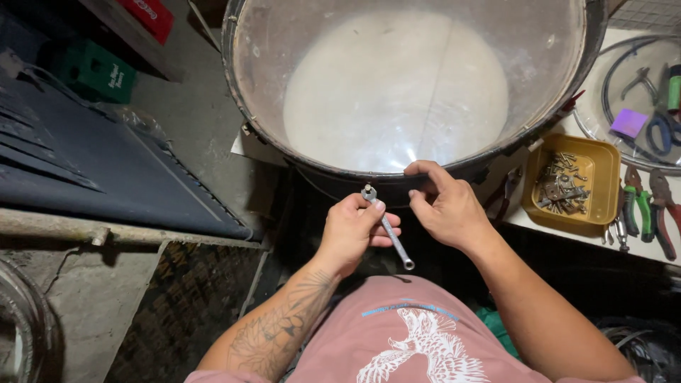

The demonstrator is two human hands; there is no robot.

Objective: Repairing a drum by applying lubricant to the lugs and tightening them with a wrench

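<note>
A view from above, looking down at two bare hands in front of a large drum. At the upper left of the frame a green crate (96, 69) sits on the floor beside a dark ribbed panel (92, 159) that runs across the left side. Just left of centre, the tattooed left hand (352, 230) is closed around a small metal spanner (387, 227), its ring end up near the drum's edge and its shaft slanting down to the right, held ready close to the rim. Filling the top centre is the drum (408, 81), its pale translucent skin facing up inside a dark hoop. Just right of centre, the right hand (443, 206) rests on the near rim, fingers curled over the hoop as if steadying it; it holds nothing else. At the right, on a white surface (638, 250), a yellow tray (599, 186) keeps loose screws together within reach, and pliers (647, 209) with red and green handles lie beside it.
</note>
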